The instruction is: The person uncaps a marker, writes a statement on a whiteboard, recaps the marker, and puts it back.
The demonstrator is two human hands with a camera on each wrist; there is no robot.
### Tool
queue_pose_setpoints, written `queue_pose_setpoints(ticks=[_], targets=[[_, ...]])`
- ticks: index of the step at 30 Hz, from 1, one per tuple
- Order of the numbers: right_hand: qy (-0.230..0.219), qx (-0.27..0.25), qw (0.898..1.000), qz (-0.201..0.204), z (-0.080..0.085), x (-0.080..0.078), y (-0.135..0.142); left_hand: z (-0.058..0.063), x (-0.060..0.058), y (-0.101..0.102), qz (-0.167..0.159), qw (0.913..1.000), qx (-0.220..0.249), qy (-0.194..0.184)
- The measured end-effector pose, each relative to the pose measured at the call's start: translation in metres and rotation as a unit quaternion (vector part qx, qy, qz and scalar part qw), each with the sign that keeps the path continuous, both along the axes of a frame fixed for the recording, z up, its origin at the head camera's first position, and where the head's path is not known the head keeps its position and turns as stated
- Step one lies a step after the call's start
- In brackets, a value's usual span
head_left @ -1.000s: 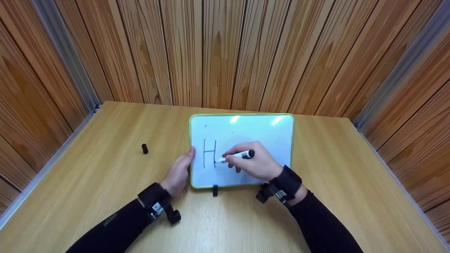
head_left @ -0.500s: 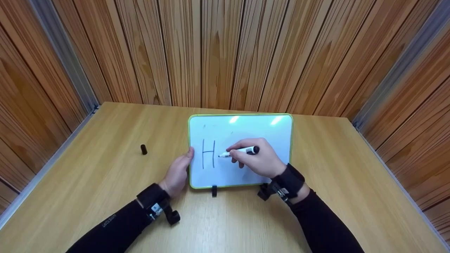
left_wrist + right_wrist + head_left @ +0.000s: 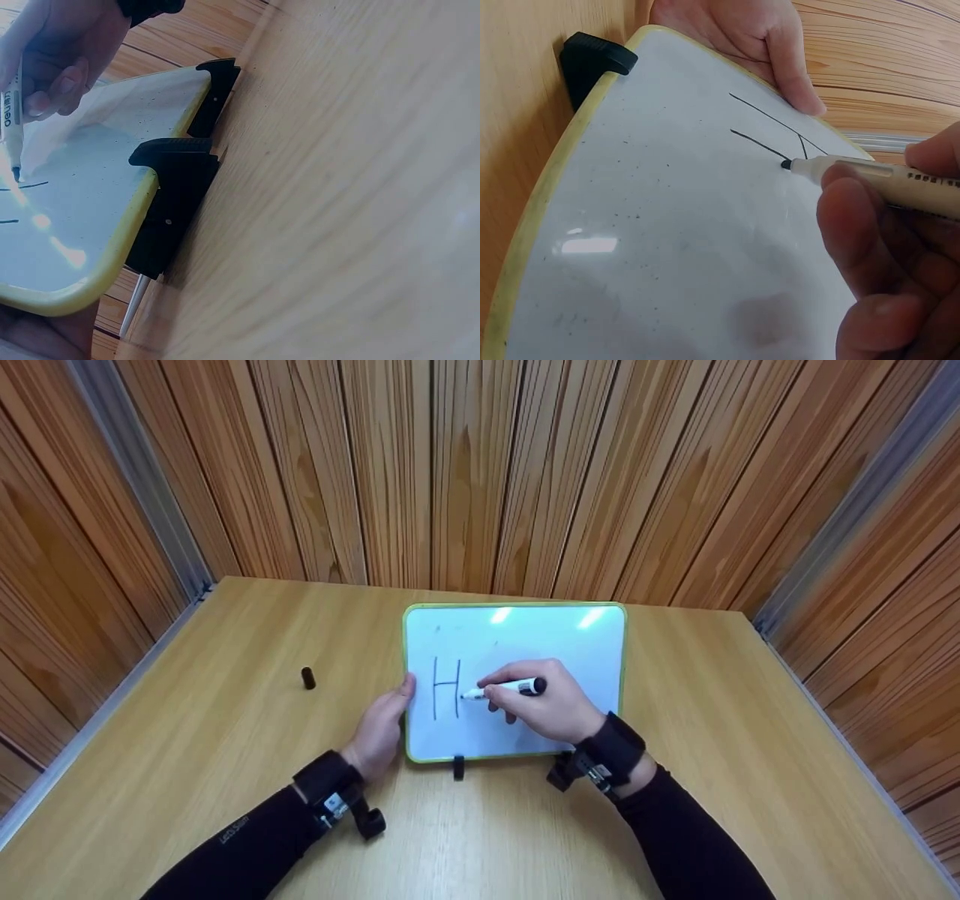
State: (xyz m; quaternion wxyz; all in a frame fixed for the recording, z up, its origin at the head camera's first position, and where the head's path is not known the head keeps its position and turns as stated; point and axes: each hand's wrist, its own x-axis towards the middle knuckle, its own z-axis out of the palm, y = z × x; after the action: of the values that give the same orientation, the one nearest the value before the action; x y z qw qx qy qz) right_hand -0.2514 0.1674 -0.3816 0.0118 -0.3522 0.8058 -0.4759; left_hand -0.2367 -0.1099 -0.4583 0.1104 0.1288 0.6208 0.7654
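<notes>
A whiteboard (image 3: 525, 735) with a yellow-green rim leans back on black feet (image 3: 459, 767), and a dark letter H (image 3: 446, 683) is drawn on its left part. My left hand (image 3: 377, 731) holds the board's left edge, thumb along the rim, and in the left wrist view its fingers (image 3: 52, 334) show behind the board. The right hand (image 3: 551, 701) pinches a white whiteboard marker (image 3: 517, 688) with a black end. In the right wrist view the dark tip is right beside the H's second upright; whether it touches the surface I cannot tell.
A small black marker cap (image 3: 308, 678) lies on the wooden table (image 3: 247, 720) left of the board. Wood-panelled walls (image 3: 465, 472) enclose the table at the back and sides. A thin white rod (image 3: 135, 306) shows behind the board's foot.
The marker tip left the lower part of the H's right upright, shifted right and up, then came back left close to that stroke. My left hand keeps its hold on the board.
</notes>
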Motion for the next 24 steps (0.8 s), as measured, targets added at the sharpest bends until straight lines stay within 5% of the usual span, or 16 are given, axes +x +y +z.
queue_pose_setpoints(ticks=[24], targets=[[-0.015,-0.005,0.999,-0.051,0.011,0.002,0.007,0.0,0.001,0.001,0.003,0.9999,0.01,-0.004]])
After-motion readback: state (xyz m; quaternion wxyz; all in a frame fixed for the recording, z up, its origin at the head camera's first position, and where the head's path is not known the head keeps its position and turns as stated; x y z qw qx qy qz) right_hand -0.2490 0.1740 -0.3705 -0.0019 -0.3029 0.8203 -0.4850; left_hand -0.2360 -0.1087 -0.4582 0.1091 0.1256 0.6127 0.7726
